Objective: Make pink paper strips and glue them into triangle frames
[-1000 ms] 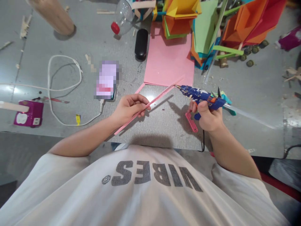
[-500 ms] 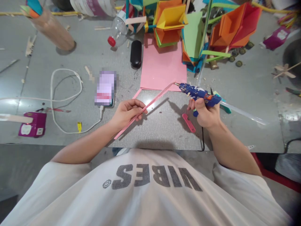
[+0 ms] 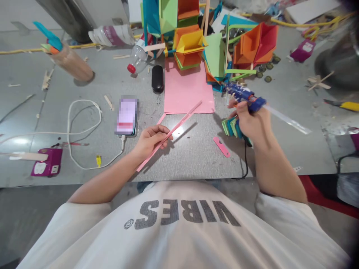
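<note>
"Glue gun (image 3: 242,94) just moved, along w/ my R hand (image 3: 254,121). A sec ago its nozzle was at the far end of the pink strip (image 3: 183,120); now it's up & to the right, apart from it."

"OK, what's on the far L of the table (image 3: 196,164)?"

"Purple box (image 3: 55,160) near the edge, wooden cup (image 3: 74,67) farther back w/ coloured bits sticking out. Then a looped white cable (image 3: 86,169) running into the bottom of my phone (image 3: 126,116); screen's blurred. Behind that, a clear bottle (image 3: 139,59) on its side, red cap twd me."

"And your L hand (image 3: 153,142)?"

"Pinching the strip btwn thumb & fingers, approx mid-length. It's on a slant: near end low & left, far end up right, over the front edge of the pink sheets (image 3: 187,91). Black case (image 3: 157,79) is just left of those sheets; yellow & orange folded paper (image 3: 189,39) is at their back end."

"Right of that?"

"Small pink plastic piece (image 3: 221,147) flat on the table, then a green & teal folded strip (image 3: 230,127) just below my R hand. That hand's wrapped round the gun's grip. Nozzle overlaps the coloured paper behind; can't tell if it touches. Orange & red folded paper (image 3: 255,45) is farther back, clear glue stick (image 3: 288,120) pokes out the gun's rear, & a yellow-handled tool (image 3: 349,106) is far R."
</note>
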Demonstrator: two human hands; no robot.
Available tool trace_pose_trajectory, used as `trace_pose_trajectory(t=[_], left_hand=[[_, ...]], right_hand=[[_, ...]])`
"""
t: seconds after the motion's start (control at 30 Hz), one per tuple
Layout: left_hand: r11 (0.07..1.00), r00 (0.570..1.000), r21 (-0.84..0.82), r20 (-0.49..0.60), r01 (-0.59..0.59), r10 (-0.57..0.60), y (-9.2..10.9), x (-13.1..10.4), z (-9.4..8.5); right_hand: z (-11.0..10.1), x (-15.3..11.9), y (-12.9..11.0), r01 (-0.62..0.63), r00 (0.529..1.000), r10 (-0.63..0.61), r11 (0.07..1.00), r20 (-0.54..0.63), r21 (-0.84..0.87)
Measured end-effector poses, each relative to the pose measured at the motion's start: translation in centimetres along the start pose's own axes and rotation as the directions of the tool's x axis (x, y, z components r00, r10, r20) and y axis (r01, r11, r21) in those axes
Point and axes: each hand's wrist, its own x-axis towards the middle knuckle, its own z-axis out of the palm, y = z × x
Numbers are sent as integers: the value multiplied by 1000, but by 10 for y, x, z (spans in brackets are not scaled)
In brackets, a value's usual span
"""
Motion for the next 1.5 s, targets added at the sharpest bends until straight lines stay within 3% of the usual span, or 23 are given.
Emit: trace_pose_trajectory(t=[0.1, 0.2, 0.23, 0.27, 0.3, 0.4, 0.47, 0.57, 0.67, 0.77, 0.83, 0.87, 0.93, 1.0, 1.03, 1.1, 1.17, 1.27, 1.5], left_hand=[[998, 1000, -61, 16, 15, -14, -2, 0, -2], [992, 999, -118, 30, 38, -35, -3, 1, -2], [991, 999, -128, 31, 44, -40, -4, 2, -2], [990, 999, -135, 31, 48, -44, -4, 2, -1], [989, 998, -141, 34, 51, -46, -5, 3, -1], [983, 997, -178, 63, 54, -44, -6, 3, 1], [975, 995, -213, 92, 57, -38, -7, 3, 2], [964, 990, -258, 141, 65, -29, -7, 2, 4], [957, 984, -280, 178, 72, -22, -7, 2, 4], [952, 978, -293, 208, 89, -27, -6, 2, 4], [948, 975, -301, 220, 99, -31, -5, 1, 4], [948, 974, -304, 224, 100, -31, -5, 1, 4], [948, 973, -302, 230, 101, -31, -6, 0, 4], [949, 970, -298, 239, 104, -32, -6, -2, 4], [949, 969, -297, 245, 105, -31, -6, -3, 4], [948, 966, -301, 257, 98, -18, -6, -4, 5], [945, 961, -313, 276, 97, -7, -6, -5, 7], [932, 956, -345, 294, 107, -1, -6, -6, 9], [924, 943, -357, 333, 137, -11, -8, -2, 9]], right_hand=[[-34, 3, -5, -4, 999, 0, 997, -47, -79], [-86, -3, 6, 49, 977, -117, 937, -177, -347], [-105, -6, 15, 9, 972, -127, 864, -200, -504], [-124, -10, 24, -92, 937, -146, 773, -317, -628], [-143, -14, 35, -215, 906, -124, 690, -405, -691], [-186, -29, 65, -443, 875, 28, 450, -483, -775], [-201, -41, 80, -426, 904, 123, 340, -410, -838], [-208, -57, 93, -296, 949, 166, 183, -267, -938], [-210, -64, 96, -207, 966, 194, 167, -173, -964], [-207, -61, 80, -160, 971, 200, 137, -131, -978], [-193, -58, 57, -151, 986, 97, 136, -138, -979], [-179, -58, 43, -132, 990, -18, 197, -139, -972], [-135, -59, 11, 12, 979, -186, 463, -84, -886], [-74, -64, -18, 173, 984, -162, 747, 77, -642], [-40, -66, -30, 183, 980, -121, 865, 159, -468], [25, -69, -47, 40, 939, 12, 989, 344, -145], [77, -69, -57, -107, 875, 54, 991, 481, 83], [117, -67, -64, -208, 823, 26, 943, 567, 260], [126, -64, -65, -216, 872, 41, 927, 487, 308]])
